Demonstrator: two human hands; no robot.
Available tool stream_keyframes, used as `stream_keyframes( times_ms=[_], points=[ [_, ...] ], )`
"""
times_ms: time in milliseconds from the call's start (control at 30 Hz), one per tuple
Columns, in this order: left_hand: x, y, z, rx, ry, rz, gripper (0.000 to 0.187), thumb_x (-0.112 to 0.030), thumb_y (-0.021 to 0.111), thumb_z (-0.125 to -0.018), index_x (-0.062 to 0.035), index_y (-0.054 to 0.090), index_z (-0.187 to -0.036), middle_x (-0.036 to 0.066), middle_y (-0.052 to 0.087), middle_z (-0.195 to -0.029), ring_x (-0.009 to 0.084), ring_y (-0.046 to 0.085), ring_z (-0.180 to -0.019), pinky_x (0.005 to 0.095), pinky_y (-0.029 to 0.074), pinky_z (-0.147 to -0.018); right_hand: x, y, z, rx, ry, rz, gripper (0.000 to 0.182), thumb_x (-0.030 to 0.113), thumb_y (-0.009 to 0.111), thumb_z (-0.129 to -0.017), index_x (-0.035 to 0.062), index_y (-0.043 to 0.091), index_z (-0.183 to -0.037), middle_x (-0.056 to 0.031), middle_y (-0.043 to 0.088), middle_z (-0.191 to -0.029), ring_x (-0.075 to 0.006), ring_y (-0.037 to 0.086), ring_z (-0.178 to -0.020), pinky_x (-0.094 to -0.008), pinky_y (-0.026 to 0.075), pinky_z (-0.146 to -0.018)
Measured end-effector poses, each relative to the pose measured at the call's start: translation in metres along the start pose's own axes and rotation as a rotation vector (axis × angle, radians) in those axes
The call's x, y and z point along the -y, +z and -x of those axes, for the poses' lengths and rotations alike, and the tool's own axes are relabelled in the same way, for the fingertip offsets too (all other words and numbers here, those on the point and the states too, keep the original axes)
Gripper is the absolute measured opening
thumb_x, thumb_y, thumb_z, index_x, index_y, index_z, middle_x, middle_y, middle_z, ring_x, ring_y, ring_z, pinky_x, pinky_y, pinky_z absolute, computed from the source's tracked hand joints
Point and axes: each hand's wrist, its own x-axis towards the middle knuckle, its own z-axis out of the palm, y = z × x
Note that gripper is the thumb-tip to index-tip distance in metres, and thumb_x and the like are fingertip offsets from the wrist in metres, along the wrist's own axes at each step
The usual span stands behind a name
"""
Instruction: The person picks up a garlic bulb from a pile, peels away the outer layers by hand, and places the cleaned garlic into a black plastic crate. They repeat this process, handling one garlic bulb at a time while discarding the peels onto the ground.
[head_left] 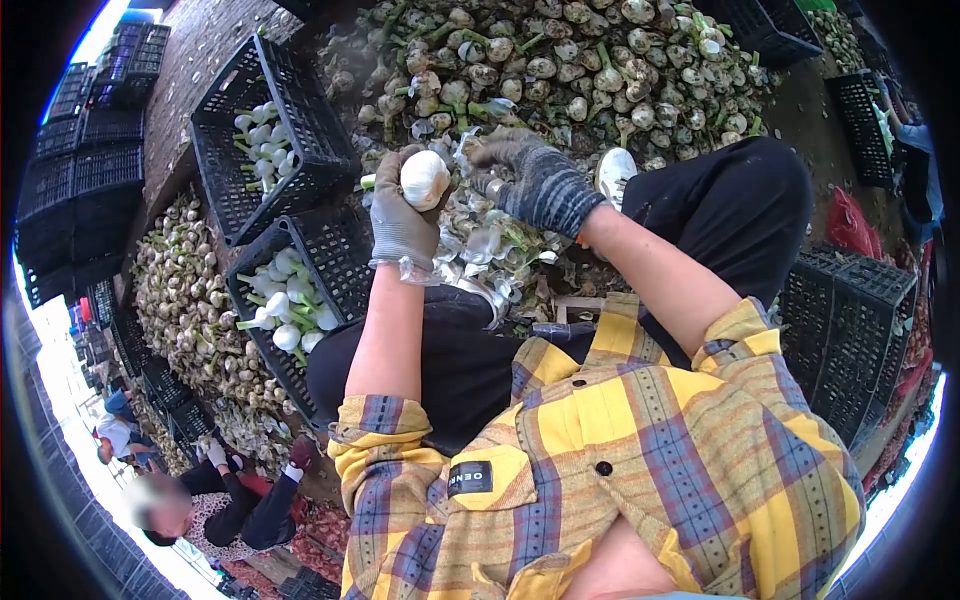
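Observation:
My left hand [400, 215], in a grey glove, grips a white peeled garlic bulb [425, 178] with a short green stem at its left. My right hand [535, 182], in a dark knitted glove, is closed just right of the bulb and seems to hold a small blade, which is mostly hidden. Below both hands lies a heap of peeled garlic skins [480, 245] over my knees. A large pile of unpeeled garlic [560, 60] spreads out in front of me.
Two black plastic crates [262, 130] [345, 260] at my left hold cleaned white bulbs. More garlic [185, 300] lies beyond them. Stacked empty crates [85, 180] stand far left; another crate [850, 330] sits at my right. A seated person [225, 500] works at lower left.

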Motion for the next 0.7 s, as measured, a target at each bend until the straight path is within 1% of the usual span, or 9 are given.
stream_keyframes(
  times_ms=[133,233,333,400,467,567,633,667,700],
  points=[
    [0.001,0.002,-0.007,-0.022,-0.180,0.222,0.019,-0.014,0.048,-0.087,-0.0068,0.056,-0.102,0.005,0.060,-0.096,0.0152,0.058,-0.086,0.0297,0.050,-0.074,0.032,0.001,-0.015,-0.222,-0.063,-0.213,0.024,0.016,0.064,-0.071,0.0057,0.062,-0.093,-0.0192,0.058,-0.099,-0.0349,0.053,-0.096,-0.0392,0.043,-0.085],
    [0.008,-0.006,-0.001,0.035,0.083,0.032,0.019,-0.019,0.051,-0.087,-0.0084,0.057,-0.102,0.005,0.061,-0.092,0.0165,0.059,-0.085,0.0317,0.051,-0.072,0.031,0.014,-0.008,0.129,-0.078,-0.232,0.018,0.012,0.060,-0.072,0.0058,0.062,-0.089,-0.0167,0.062,-0.083,-0.0336,0.060,-0.081,-0.0397,0.047,-0.074],
    [-0.012,-0.006,0.002,-0.159,-0.066,0.268,0.020,-0.027,0.055,-0.083,-0.0130,0.058,-0.096,0.006,0.061,-0.087,0.0205,0.061,-0.078,0.0365,0.054,-0.062,0.052,-0.001,0.009,0.782,-0.016,-0.239,0.018,0.014,0.058,-0.075,0.0070,0.063,-0.091,-0.0157,0.064,-0.087,-0.0319,0.061,-0.083,-0.0386,0.047,-0.075],
    [-0.032,-0.022,0.007,-0.219,-0.042,0.175,0.021,-0.030,0.058,-0.080,-0.0133,0.058,-0.093,0.006,0.061,-0.084,0.0205,0.061,-0.071,0.0362,0.053,-0.059,0.047,-0.001,0.014,0.787,0.032,-0.217,0.022,0.016,0.058,-0.078,0.0051,0.062,-0.097,-0.0159,0.064,-0.090,-0.0293,0.061,-0.084,-0.0368,0.048,-0.077],
    [-0.062,-0.043,0.026,-0.343,0.028,0.020,0.027,-0.028,0.061,-0.078,-0.0117,0.058,-0.099,0.007,0.063,-0.088,0.0218,0.062,-0.078,0.0405,0.053,-0.063,0.036,0.003,0.021,0.673,0.134,-0.167,0.024,0.013,0.059,-0.081,0.0033,0.059,-0.102,-0.0152,0.064,-0.092,-0.0254,0.061,-0.083,-0.0341,0.048,-0.077],
    [-0.090,-0.104,0.067,-0.366,0.398,-0.591,0.042,0.002,0.061,-0.075,-0.0050,0.052,-0.116,0.011,0.057,-0.108,0.0220,0.059,-0.092,0.0325,0.051,-0.079,0.009,-0.002,0.022,0.693,0.138,-0.086,0.025,0.020,0.056,-0.083,0.0032,0.059,-0.101,-0.0177,0.063,-0.094,-0.0293,0.060,-0.088,-0.0370,0.047,-0.079],
    [-0.114,-0.112,0.112,-0.456,0.371,-0.948,0.048,0.003,0.060,-0.075,-0.0031,0.048,-0.121,0.013,0.053,-0.112,0.0219,0.055,-0.099,0.0321,0.052,-0.078,-0.007,-0.010,0.025,0.712,0.160,-0.001,0.029,0.025,0.055,-0.081,0.0038,0.060,-0.101,-0.0188,0.062,-0.095,-0.0322,0.059,-0.091,-0.0389,0.046,-0.082],
    [-0.119,-0.165,0.125,-0.416,0.601,-1.541,0.048,0.005,0.061,-0.073,-0.0023,0.049,-0.119,0.010,0.053,-0.112,0.0208,0.055,-0.098,0.0303,0.052,-0.074,-0.017,-0.012,0.025,0.729,0.134,0.067,0.032,0.028,0.055,-0.081,0.0042,0.060,-0.101,-0.0193,0.062,-0.096,-0.0332,0.059,-0.093,-0.0397,0.045,-0.083],
    [-0.112,-0.203,0.136,-0.520,0.354,-0.922,0.044,0.000,0.063,-0.074,-0.0012,0.050,-0.117,0.008,0.055,-0.111,0.0191,0.057,-0.094,0.0291,0.051,-0.070,-0.021,-0.016,0.021,0.743,0.174,0.113,0.034,0.029,0.055,-0.080,0.0048,0.061,-0.102,-0.0191,0.062,-0.098,-0.0331,0.058,-0.093,-0.0398,0.045,-0.083]
  ],
)
